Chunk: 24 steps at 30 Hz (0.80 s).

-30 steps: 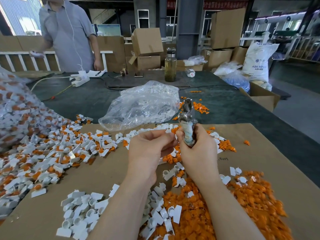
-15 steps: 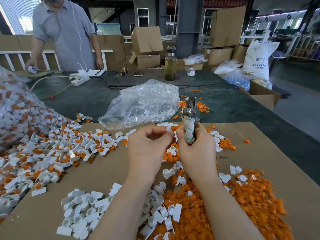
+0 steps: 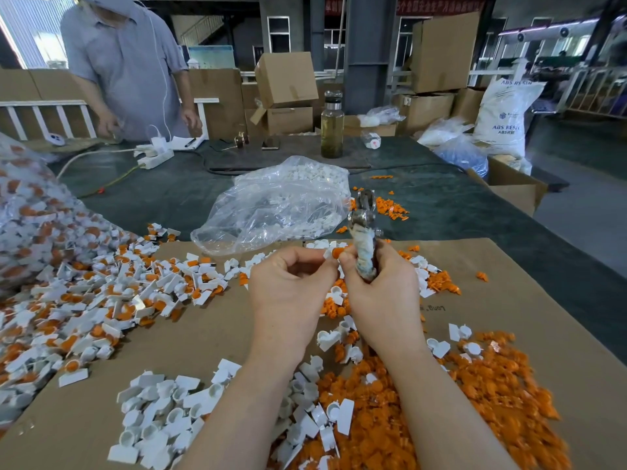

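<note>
My right hand (image 3: 380,293) grips the wrapped handle of a metal hand tool (image 3: 363,232) that stands upright above the cardboard sheet (image 3: 210,334). Its thumb and forefinger also hold a small orange cap (image 3: 336,253). Just left of it, my left hand (image 3: 288,293) pinches a small white plastic piece (image 3: 327,254) against that cap. Loose orange caps (image 3: 492,395) lie heaped at the right. White pieces (image 3: 159,412) lie heaped at the lower left. Joined white-and-orange parts (image 3: 84,307) spread over the left.
A clear plastic bag (image 3: 271,205) with white pieces lies beyond my hands. A large bag of joined parts (image 3: 27,215) fills the far left. Another person (image 3: 129,66) stands at the table's far side near a power strip (image 3: 152,157). A glass bottle (image 3: 332,127) and cardboard boxes (image 3: 288,83) stand behind.
My hands have risen slightly and drawn together, and the white piece now meets the orange cap at my fingertips. The person across the table has shifted to the right.
</note>
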{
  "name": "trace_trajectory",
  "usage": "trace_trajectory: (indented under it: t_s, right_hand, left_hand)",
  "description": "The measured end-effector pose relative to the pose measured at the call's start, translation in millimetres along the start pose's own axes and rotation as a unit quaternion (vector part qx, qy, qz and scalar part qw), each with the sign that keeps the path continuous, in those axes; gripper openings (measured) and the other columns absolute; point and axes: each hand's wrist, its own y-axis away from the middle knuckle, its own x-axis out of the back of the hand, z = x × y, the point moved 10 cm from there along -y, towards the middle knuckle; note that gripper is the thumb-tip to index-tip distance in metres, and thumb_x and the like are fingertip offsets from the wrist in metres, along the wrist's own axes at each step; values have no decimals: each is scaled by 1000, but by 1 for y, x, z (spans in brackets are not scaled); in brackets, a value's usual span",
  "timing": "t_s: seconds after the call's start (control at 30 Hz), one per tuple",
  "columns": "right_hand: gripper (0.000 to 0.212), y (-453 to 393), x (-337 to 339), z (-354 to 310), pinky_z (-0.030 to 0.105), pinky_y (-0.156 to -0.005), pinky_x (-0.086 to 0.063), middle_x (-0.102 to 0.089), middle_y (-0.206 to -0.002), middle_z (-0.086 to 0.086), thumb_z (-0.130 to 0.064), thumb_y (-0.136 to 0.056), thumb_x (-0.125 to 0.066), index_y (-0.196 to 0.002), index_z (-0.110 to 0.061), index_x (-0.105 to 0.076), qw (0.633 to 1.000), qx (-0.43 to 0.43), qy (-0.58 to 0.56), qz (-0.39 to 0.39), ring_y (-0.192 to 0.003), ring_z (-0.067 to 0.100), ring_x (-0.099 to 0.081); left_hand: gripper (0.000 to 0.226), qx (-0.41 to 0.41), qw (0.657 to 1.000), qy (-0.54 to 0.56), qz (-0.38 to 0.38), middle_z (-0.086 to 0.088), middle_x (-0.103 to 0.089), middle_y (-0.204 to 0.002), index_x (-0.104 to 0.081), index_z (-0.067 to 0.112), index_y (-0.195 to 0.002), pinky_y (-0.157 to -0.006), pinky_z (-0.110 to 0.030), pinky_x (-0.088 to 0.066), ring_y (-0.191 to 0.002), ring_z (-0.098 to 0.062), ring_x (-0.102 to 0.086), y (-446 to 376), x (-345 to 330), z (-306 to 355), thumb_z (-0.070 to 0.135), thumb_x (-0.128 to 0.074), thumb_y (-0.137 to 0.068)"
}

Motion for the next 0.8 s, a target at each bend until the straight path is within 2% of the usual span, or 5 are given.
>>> trace_trajectory:
  t_s: [0.3, 0.43, 0.53, 0.63, 0.8]
  right_hand:
    - [20, 0, -5, -3, 6, -53, -39, -55, -59, -20, -23, -93, -65, -79, -31, -53, 999, 9, -8, -47, -64, -10, -55]
    - [5, -2, -9, -3, 7, -53, -39, -57, -67, -16, -22, -92, -65, -97, -20, -64, 996, 12, -7, -87, -65, -9, -56]
    - [12, -3, -12, 0, 8, -52, -39, -60, -67, -20, -21, -91, -65, -103, -22, -65, 990, 5, -17, -139, -60, -9, -55]
    - [11, -2, -14, 8, 8, -56, -40, -63, -72, -24, -21, -89, -66, -99, -27, -64, 980, -15, -22, -195, -64, -7, -57]
    - [13, 5, -21, 15, 12, -55, -39, -58, -65, -26, -22, -88, -69, -86, -29, -57, 958, -22, 8, -286, -59, -5, -52]
  left_hand:
    - [5, 4, 1000, -13, 4, 3, -75, -74, -76, 20, -78, -74, -38, -62, -75, -17, -73, -1, 1, -2, 21, -80, -81]
    - [5, 8, 1000, -23, 6, 1, -75, -75, -76, 19, -79, -74, -40, -62, -76, -22, -72, -3, 3, -3, 20, -80, -81]
    - [5, 6, 999, -31, 8, 0, -74, -74, -74, 18, -80, -68, -33, -61, -74, -19, -72, -6, 5, -3, 19, -78, -84]
    - [5, 1, 1000, -13, 4, 2, -74, -71, -72, 15, -82, -63, -19, -56, -65, -8, -71, -8, 6, -3, 13, -74, -87]
    - [10, 5, 1000, 21, -2, 7, -73, -68, -70, 17, -82, -64, -16, -56, -65, -6, -70, -8, 6, -4, 11, -70, -90]
